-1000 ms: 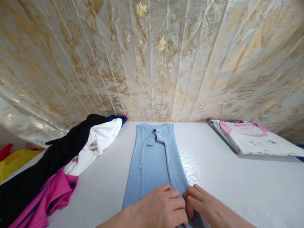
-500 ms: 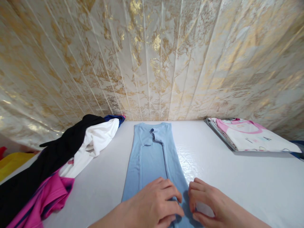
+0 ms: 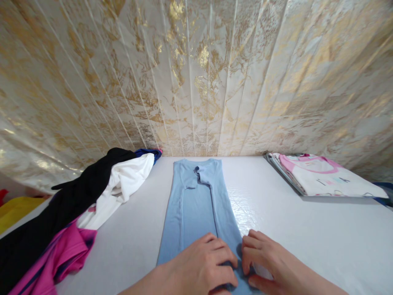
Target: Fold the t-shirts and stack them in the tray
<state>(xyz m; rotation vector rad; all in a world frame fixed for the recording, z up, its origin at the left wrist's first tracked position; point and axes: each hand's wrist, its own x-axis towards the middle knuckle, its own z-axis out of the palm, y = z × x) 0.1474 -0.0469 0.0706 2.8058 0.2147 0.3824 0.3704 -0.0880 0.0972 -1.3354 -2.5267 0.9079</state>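
A light blue shirt (image 3: 196,200), folded lengthwise into a narrow strip, lies down the middle of the white table (image 3: 307,233), collar toward the wall. My left hand (image 3: 202,268) rests on the strip's near end with fingers curled, gripping the cloth. My right hand (image 3: 267,266) sits just right of it at the strip's right edge, fingers bent and pinching the fabric against the table. The two hands almost touch.
A loose heap of clothes, black (image 3: 76,196), white (image 3: 129,180) and pink (image 3: 61,254), lies at the left. A stack of folded shirts (image 3: 322,176), white with pink trim on top, sits at the back right. A gold-patterned wall (image 3: 196,82) closes the far side.
The hands shifted slightly on the shirt's near end; my right hand moved a little right, off the cloth's top onto its edge. The view tilted down slightly.
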